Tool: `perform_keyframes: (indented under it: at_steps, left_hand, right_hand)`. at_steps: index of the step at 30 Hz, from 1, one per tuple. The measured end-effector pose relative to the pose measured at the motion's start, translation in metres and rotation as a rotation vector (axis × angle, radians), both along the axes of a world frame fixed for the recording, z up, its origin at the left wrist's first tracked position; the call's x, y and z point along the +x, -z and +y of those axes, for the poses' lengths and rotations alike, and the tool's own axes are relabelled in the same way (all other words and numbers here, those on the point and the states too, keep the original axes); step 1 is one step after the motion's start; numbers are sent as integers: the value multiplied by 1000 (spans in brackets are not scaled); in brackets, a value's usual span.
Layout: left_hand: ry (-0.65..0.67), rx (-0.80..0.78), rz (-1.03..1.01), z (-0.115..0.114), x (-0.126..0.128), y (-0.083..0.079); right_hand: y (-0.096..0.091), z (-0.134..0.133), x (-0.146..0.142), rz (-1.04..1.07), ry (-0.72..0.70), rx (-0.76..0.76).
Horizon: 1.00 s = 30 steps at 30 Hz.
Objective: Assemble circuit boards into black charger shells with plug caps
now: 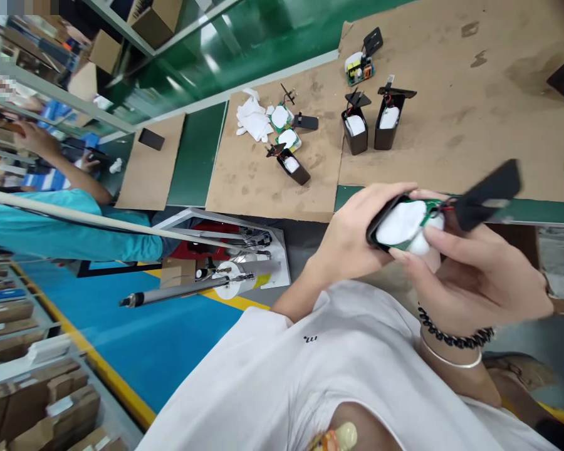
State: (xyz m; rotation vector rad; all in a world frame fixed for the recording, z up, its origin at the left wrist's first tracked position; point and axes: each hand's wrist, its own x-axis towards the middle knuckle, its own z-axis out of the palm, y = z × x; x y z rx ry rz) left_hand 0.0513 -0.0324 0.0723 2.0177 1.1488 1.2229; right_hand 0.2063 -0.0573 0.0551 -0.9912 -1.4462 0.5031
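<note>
Head view: cups black case (372,232) in left hand (350,228), long axis and open end toward right hand (489,269).
Wraps left fingers round it, just short of the worktop (451,125); touches white lump (419,243) at case opening with right thumb and forefinger slightly parted, pinch unclear; trails black lid (491,191) beyond, on wires (447,205).

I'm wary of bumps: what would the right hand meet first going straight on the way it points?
The white lump that the right hand seems to be touching; beyond, probably the black case and left hand.
</note>
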Motion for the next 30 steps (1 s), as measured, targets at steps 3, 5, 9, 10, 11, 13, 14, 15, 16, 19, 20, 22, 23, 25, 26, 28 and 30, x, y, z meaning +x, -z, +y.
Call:
perform_keyframes:
  at_steps: [3,5,9,10,11,13,14,15,16,19,20,22,23,25,26,28,30]
  left_hand:
    - [88,-223,-56,3,-5,24]
    - [96,-307,-113,1,-3,45]
    - [88,-345,-168,-10,9,75]
    - [94,-343,-183,-13,11,79]
    - [103,-340,-202,-16,12,82]
    - [124,-332,-239,-21,13,86]
    - [139,-329,-246,-23,13,87]
    - [158,-323,-248,-24,12,88]
    - [179,-311,-255,-25,12,88]
    - [239,-261,-298,-26,9,88]
    - [248,-249,-314,-26,8,88]
    - [250,-239,-334,-26,9,88]
    - [241,-239,-339,-26,10,89]
    - [194,-252,-336,-25,13,93]
    - [156,-273,-322,-25,15,97]
    - [66,-343,-278,-24,19,105]
    - [-21,-445,-220,-25,22,116]
  right_hand:
    - [17,9,-5,-8,4,117]
    - [31,10,-5,-7,-14,85]
    - [52,-1,2,5,-20,-17]
    - [54,-5,4,-2,-15,-32]
    - [55,-8,6,-13,-6,-43]
    - [54,-15,9,-48,15,-44]
    - [53,-18,10,-71,22,-35]
    - [51,-21,11,-97,22,-18]
    - [49,-23,10,-122,18,4]
    - [44,-30,8,-168,30,77]
    - [43,-32,7,-171,41,94]
    - [41,-34,4,-153,55,108]
    - [41,-34,2,-140,53,101]
    - [45,-31,0,-105,56,64]
    - [49,-28,-2,-90,66,35]
    - [62,-21,-4,-64,102,-31]
    - [81,-15,-6,-30,115,-111]
